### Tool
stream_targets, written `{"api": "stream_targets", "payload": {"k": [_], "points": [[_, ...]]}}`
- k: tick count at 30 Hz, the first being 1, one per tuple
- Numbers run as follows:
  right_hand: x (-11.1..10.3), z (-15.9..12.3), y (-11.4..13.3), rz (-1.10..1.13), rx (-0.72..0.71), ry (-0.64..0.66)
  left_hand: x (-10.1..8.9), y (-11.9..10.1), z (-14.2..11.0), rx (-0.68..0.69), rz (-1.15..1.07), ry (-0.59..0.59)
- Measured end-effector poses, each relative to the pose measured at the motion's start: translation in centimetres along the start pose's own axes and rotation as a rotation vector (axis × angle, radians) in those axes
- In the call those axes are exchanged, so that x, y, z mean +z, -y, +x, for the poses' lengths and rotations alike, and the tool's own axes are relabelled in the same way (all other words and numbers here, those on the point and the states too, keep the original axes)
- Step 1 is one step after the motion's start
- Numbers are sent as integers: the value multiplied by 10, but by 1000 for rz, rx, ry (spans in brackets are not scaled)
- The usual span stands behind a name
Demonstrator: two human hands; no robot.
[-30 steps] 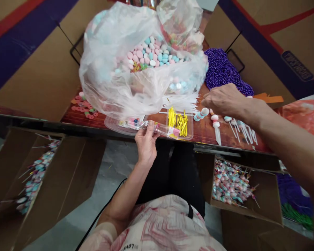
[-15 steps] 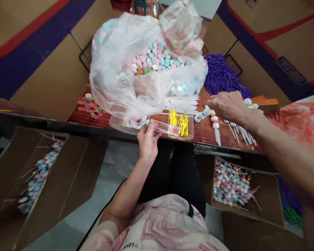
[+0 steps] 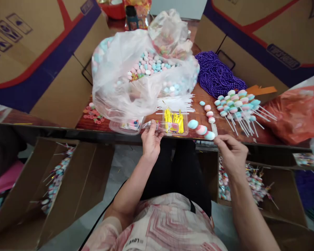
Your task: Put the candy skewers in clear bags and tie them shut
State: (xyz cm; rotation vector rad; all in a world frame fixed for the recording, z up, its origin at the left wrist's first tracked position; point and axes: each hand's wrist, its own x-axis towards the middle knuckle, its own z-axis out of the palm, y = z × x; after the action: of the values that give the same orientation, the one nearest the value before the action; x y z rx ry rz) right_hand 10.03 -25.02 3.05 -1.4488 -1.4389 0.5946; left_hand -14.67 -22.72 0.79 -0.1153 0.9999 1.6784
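My left hand pinches a narrow clear plastic sleeve with a printed end, at the table's front edge. My right hand is closed on the end of a candy skewer of blue, pink and white marshmallow-like pieces. The skewer points left toward the sleeve, apart from it. Gold twist ties lie in a clear container behind the sleeve. Another clear container with printed sleeves sits left of my left hand. A pile of candy skewers lies to the right, sticks toward me.
A large plastic bag of candies stands at the middle back, with white sticks before it. Purple beaded cords and a red plastic bag are on the right. Open cartons below the table hold wrapped skewers.
My right hand has come from the skewer pile back toward me, bringing a candy skewer near the sleeve. My left hand still holds the sleeve. The view has shifted slightly.
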Motion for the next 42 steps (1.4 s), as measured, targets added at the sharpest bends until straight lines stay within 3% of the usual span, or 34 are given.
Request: {"api": "stream_targets", "payload": {"k": [4, 9, 17, 20, 27, 35, 38, 42], "points": [[15, -28, 8, 45, -42, -27, 2, 6, -4, -9, 41, -7], [15, -35, 5, -17, -157, -40, 2, 8, -10, -50, 82, 4], [1, -35, 3, -364, -556, -32, 1, 13, -12, -24, 109, 22], [-3, -40, 3, -502, -628, -31, 3, 15, -14, 12, 104, -10], [-3, -53, -1, -587, -578, -51, 4, 17, -18, 48, 79, -31], [7, -62, 2, -545, -677, -117, 2, 21, -18, 117, 35, -11], [9, -63, 4, -452, -614, -79, 1, 22, -17, 168, 3, 6], [10, -60, 6, -260, -422, -25, -1, 22, -14, 201, 19, 53]]}}
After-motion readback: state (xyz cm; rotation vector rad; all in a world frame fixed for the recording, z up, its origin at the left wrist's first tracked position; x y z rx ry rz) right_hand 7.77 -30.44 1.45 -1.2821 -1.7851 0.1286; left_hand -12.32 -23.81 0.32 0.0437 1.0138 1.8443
